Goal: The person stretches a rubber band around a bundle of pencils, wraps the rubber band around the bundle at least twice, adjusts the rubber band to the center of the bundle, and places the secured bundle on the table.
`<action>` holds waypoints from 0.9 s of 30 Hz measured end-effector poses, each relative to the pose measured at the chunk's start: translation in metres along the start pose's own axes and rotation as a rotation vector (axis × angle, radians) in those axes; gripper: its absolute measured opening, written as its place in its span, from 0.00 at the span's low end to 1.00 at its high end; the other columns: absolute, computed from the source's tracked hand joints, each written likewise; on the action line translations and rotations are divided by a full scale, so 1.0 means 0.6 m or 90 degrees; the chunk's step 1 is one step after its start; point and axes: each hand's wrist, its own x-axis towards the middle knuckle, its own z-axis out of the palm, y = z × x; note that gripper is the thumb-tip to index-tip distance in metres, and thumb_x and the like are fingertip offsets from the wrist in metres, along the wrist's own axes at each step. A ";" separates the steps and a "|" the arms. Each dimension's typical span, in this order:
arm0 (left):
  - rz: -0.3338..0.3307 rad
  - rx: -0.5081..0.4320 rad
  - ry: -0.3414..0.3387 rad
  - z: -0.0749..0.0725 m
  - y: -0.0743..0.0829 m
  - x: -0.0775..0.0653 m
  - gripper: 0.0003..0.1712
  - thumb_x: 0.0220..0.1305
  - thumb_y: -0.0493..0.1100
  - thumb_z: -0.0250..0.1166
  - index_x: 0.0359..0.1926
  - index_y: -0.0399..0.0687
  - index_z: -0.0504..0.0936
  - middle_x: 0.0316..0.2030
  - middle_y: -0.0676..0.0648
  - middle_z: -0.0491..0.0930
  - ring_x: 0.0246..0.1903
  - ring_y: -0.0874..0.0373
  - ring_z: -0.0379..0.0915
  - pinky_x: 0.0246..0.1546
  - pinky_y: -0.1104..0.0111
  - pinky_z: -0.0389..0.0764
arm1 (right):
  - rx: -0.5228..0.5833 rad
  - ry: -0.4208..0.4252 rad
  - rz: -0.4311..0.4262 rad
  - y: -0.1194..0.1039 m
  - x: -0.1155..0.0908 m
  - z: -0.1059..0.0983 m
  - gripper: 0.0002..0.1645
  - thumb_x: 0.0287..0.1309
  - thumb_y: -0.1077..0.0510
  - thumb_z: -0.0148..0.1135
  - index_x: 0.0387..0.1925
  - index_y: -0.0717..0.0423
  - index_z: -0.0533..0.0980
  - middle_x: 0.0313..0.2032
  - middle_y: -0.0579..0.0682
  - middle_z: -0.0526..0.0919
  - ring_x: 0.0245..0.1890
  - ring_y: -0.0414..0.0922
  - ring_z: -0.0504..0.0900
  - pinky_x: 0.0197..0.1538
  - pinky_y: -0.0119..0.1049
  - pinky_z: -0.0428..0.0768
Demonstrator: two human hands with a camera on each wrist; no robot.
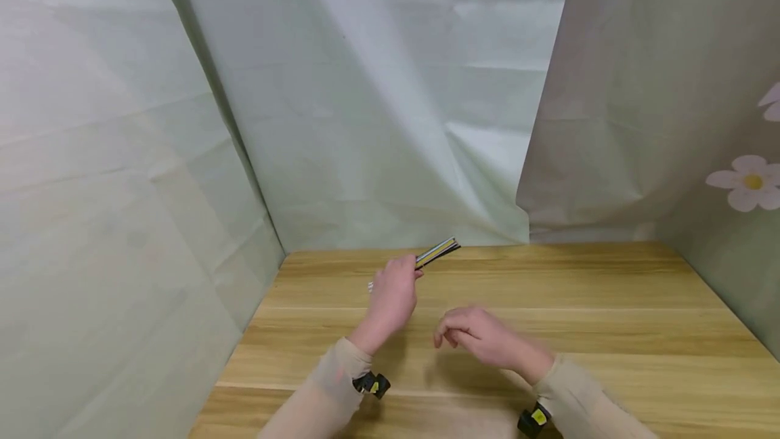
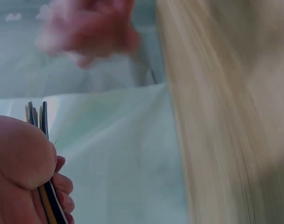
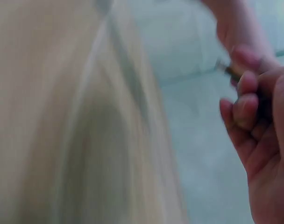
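My left hand (image 1: 395, 292) grips a bundle of thin pencil-like sticks (image 1: 437, 252), yellow, light blue and black. Their long ends slant up to the right beyond the fingers, and small whitish ends poke out on the other side. In the left wrist view the dark and tan sticks (image 2: 52, 203) run between the palm and the curled fingers (image 2: 64, 200). To the right and nearer me, my right hand (image 1: 484, 337) hovers over the table with loosely bent fingers, no stick showing in its grasp. It looks blurred in the left wrist view.
Beneath both hands is a wood-grain table (image 1: 609, 330). Pale fabric curtains (image 1: 390, 120) enclose its back and sides, with white flowers (image 1: 752, 182) printed on the right one. Both wrists wear small black cameras (image 1: 373, 383).
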 end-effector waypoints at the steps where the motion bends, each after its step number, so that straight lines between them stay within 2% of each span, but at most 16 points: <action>1: -0.014 0.002 0.007 0.002 -0.003 0.002 0.10 0.74 0.41 0.68 0.37 0.44 0.75 0.28 0.46 0.78 0.30 0.46 0.78 0.30 0.52 0.78 | 0.076 0.006 0.017 -0.006 0.002 0.006 0.23 0.77 0.73 0.49 0.56 0.53 0.85 0.31 0.40 0.80 0.29 0.33 0.76 0.34 0.32 0.80; 2: -0.026 0.005 0.014 0.003 -0.005 0.003 0.10 0.74 0.40 0.68 0.36 0.44 0.75 0.28 0.46 0.78 0.30 0.45 0.78 0.30 0.52 0.79 | 0.160 0.015 0.039 -0.011 0.003 0.011 0.25 0.80 0.71 0.47 0.67 0.55 0.80 0.32 0.42 0.81 0.28 0.34 0.75 0.35 0.32 0.80; 4: -0.043 0.006 0.028 0.005 -0.008 0.006 0.09 0.75 0.40 0.67 0.37 0.43 0.75 0.29 0.46 0.78 0.31 0.46 0.78 0.31 0.52 0.78 | 0.335 0.046 0.087 -0.022 0.005 0.020 0.31 0.84 0.67 0.43 0.83 0.52 0.61 0.36 0.45 0.82 0.28 0.34 0.74 0.38 0.33 0.81; 6: -0.057 -0.002 0.044 0.005 -0.007 0.009 0.08 0.75 0.40 0.66 0.40 0.43 0.75 0.30 0.45 0.78 0.32 0.45 0.77 0.31 0.53 0.77 | 0.509 0.095 0.127 -0.032 0.006 0.025 0.38 0.87 0.62 0.40 0.87 0.45 0.42 0.45 0.47 0.82 0.29 0.33 0.73 0.46 0.33 0.82; 8: -0.059 -0.007 0.064 0.004 -0.004 0.011 0.07 0.76 0.40 0.65 0.42 0.42 0.75 0.33 0.44 0.79 0.34 0.45 0.77 0.31 0.54 0.75 | 0.670 0.152 0.142 -0.041 0.010 0.026 0.40 0.88 0.57 0.36 0.87 0.40 0.31 0.53 0.48 0.80 0.31 0.32 0.73 0.55 0.33 0.80; 10: -0.049 -0.004 0.082 0.005 -0.001 0.013 0.08 0.76 0.41 0.65 0.45 0.41 0.76 0.36 0.43 0.81 0.36 0.44 0.78 0.33 0.55 0.74 | 0.799 0.214 0.149 -0.048 0.017 0.024 0.40 0.88 0.52 0.36 0.87 0.43 0.30 0.57 0.46 0.78 0.32 0.31 0.74 0.59 0.32 0.79; 13: -0.022 0.019 0.085 0.009 0.001 0.011 0.10 0.75 0.43 0.66 0.49 0.43 0.78 0.39 0.44 0.81 0.40 0.46 0.77 0.34 0.57 0.72 | 0.903 0.324 0.159 -0.054 0.028 0.015 0.39 0.87 0.48 0.39 0.86 0.55 0.42 0.55 0.43 0.81 0.32 0.30 0.76 0.57 0.28 0.81; 16: 0.019 0.058 0.081 0.017 0.000 0.004 0.11 0.74 0.45 0.66 0.51 0.45 0.79 0.40 0.46 0.80 0.39 0.48 0.74 0.35 0.58 0.68 | 0.933 0.417 0.191 -0.056 0.034 0.004 0.32 0.85 0.46 0.44 0.77 0.62 0.61 0.48 0.43 0.85 0.31 0.30 0.80 0.51 0.26 0.82; 20: 0.089 0.091 0.081 0.026 -0.003 -0.008 0.10 0.72 0.46 0.67 0.49 0.48 0.78 0.38 0.48 0.76 0.37 0.49 0.70 0.36 0.59 0.66 | 0.916 0.486 0.267 -0.056 0.033 -0.006 0.19 0.83 0.47 0.51 0.59 0.55 0.79 0.40 0.43 0.88 0.29 0.31 0.82 0.46 0.25 0.84; 24: 0.153 0.110 0.079 0.031 -0.006 -0.013 0.12 0.70 0.47 0.68 0.48 0.50 0.77 0.37 0.49 0.75 0.37 0.51 0.69 0.38 0.60 0.66 | 0.834 0.533 0.356 -0.058 0.029 -0.012 0.13 0.82 0.48 0.58 0.41 0.49 0.82 0.34 0.42 0.85 0.26 0.32 0.81 0.42 0.26 0.84; 27: 0.191 0.124 0.089 0.031 -0.010 -0.014 0.12 0.70 0.48 0.68 0.47 0.50 0.76 0.37 0.49 0.73 0.36 0.51 0.67 0.37 0.60 0.66 | 0.756 0.542 0.406 -0.058 0.026 -0.014 0.14 0.81 0.51 0.58 0.35 0.49 0.78 0.31 0.42 0.81 0.22 0.32 0.78 0.41 0.27 0.84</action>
